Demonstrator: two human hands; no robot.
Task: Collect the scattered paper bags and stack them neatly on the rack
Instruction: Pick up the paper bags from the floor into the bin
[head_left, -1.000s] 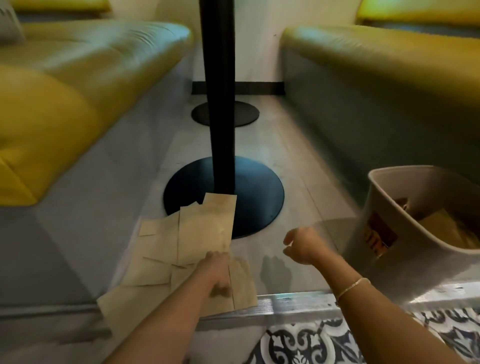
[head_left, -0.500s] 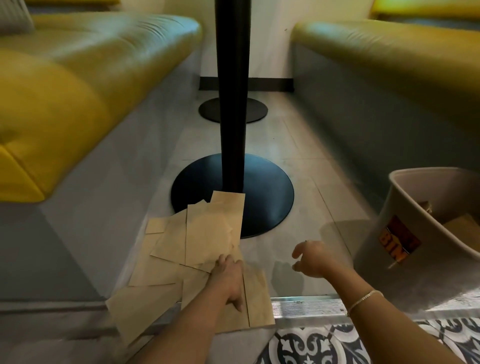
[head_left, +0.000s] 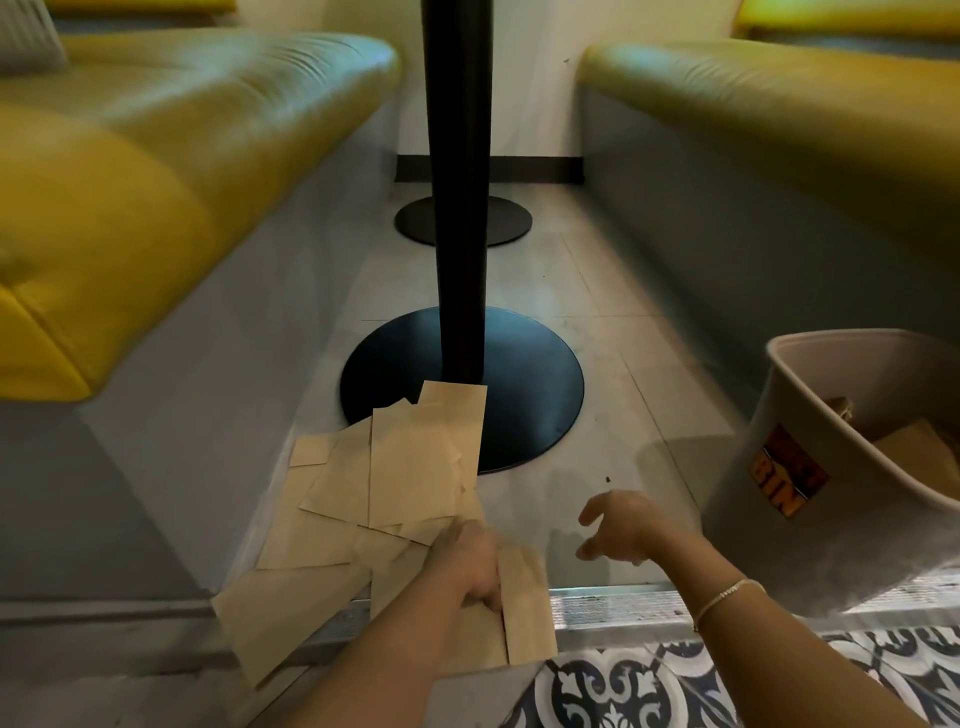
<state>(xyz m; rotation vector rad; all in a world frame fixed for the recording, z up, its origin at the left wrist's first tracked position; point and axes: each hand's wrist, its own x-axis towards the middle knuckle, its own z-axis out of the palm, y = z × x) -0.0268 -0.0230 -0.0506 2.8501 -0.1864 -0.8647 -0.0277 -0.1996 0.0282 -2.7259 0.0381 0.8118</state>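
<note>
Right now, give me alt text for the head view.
A person's left hand presses on scattered brown paper bags on the floor by a black table base, while the right hand hovers open beside a beige bin.

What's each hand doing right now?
Left hand: grips a paper bag from the pile on the floor.
Right hand: open, fingers loosely curled, holding nothing.

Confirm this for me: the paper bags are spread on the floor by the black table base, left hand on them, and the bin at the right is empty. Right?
Not quite. The bin is not empty: the head view shows brown paper inside it. The rest holds: the paper bags lie spread on the floor by the black table base, with the left hand on them.
</note>
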